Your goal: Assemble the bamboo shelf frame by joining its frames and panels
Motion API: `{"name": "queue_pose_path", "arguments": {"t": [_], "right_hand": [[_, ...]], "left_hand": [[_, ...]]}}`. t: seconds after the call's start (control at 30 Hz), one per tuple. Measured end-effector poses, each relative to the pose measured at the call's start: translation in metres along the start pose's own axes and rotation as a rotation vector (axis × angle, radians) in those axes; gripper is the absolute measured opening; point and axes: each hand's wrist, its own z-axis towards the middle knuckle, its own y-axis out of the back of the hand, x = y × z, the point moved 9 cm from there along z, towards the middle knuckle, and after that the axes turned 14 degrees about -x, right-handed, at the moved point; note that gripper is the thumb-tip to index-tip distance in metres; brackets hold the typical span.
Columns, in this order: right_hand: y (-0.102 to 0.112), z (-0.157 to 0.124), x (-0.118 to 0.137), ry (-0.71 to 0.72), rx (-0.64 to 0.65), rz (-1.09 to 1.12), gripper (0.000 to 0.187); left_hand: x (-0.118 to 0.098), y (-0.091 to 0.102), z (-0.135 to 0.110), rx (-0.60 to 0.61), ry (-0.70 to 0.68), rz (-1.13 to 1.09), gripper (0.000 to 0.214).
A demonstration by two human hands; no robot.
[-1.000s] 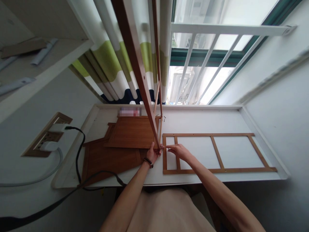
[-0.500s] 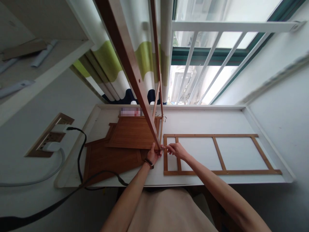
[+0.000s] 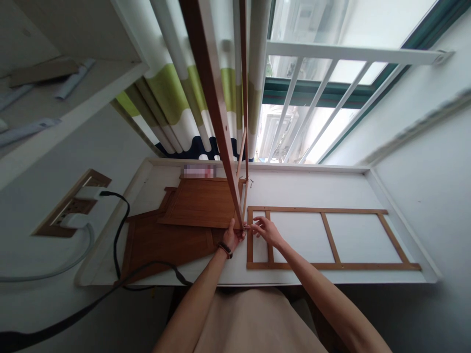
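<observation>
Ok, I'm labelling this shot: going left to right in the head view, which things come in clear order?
Wall socket, pixelated item, left hand, right hand, flat wooden frame's right-end crossbar.

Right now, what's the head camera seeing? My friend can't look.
A person's left hand grips the near bottom end of a raised wooden frame, and the right hand reaches to the same spot. On the white ledge, a flat wooden frame lies to the right and brown panels to the left, with a striped curtain behind.
</observation>
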Motion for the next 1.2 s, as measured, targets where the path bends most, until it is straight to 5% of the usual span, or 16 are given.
{"name": "queue_pose_path", "arguments": {"t": [0.2,0.43,0.53,0.7,0.8,0.97,1.2], "right_hand": [[0.005,-0.012,0.033,0.392,0.058,-0.286,0.027],[0.002,-0.009,0.034,0.491,0.062,-0.420,0.027],[-0.001,-0.007,0.021,0.380,0.084,-0.345,0.033],[-0.018,-0.013,-0.016,-0.235,0.215,0.155,0.037],[-0.023,-0.015,-0.019,-0.420,0.223,0.284,0.027],[-0.014,-0.009,-0.004,-0.293,0.147,0.260,0.027],[-0.010,-0.018,0.013,0.002,0.271,0.261,0.038]], "left_hand": [[-0.001,-0.001,-0.002,0.008,-0.005,0.000,0.058],[0.000,0.000,0.000,0.006,0.018,-0.001,0.056],[0.000,0.001,0.001,0.004,0.014,0.006,0.056],[0.000,0.000,0.001,0.005,0.007,0.004,0.058],[0.000,0.000,0.001,0.000,0.006,0.005,0.057],[0.001,0.001,0.002,0.000,0.026,0.019,0.054],[-0.002,-0.001,-0.003,-0.015,0.018,-0.001,0.055]]}}
